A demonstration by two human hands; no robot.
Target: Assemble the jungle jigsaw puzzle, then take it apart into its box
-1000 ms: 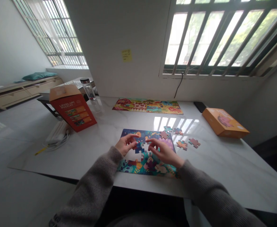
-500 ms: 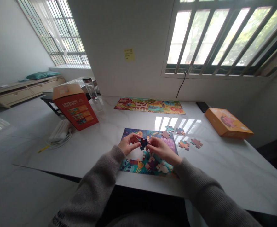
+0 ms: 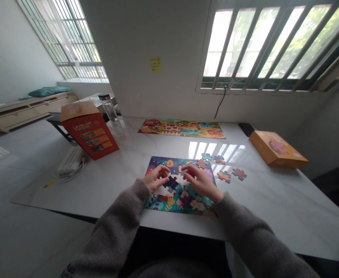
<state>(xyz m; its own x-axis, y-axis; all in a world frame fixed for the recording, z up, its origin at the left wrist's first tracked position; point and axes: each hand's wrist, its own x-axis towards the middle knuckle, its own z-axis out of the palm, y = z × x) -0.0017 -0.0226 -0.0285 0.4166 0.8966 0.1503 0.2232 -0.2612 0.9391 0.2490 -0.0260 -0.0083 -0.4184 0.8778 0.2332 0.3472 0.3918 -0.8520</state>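
A partly assembled colourful jigsaw puzzle (image 3: pixel 186 200) lies on the white marble table (image 3: pixel 123 170) in front of me. A dark blue puzzle piece (image 3: pixel 171 182) lies in a white gap of the puzzle, between my hands. My left hand (image 3: pixel 155 178) rests at the piece's left edge, fingers loosely curved and apart, thumb close to it. My right hand (image 3: pixel 200 181) hovers just right of the piece with fingers stretched out over the puzzle. Several loose pieces (image 3: pixel 223 176) lie to the right of the puzzle.
A finished puzzle (image 3: pixel 181 128) lies at the far table edge. A red puzzle box (image 3: pixel 90 130) stands at the left beside a clear bottle (image 3: pixel 108 108) and a white adapter with cable (image 3: pixel 71 164). An orange box (image 3: pixel 276 148) and a dark phone (image 3: pixel 246 129) are at the right.
Half a second ago both hands held the dark blue piece lifted between them. It now lies down in the puzzle's gap and my fingers have loosened.
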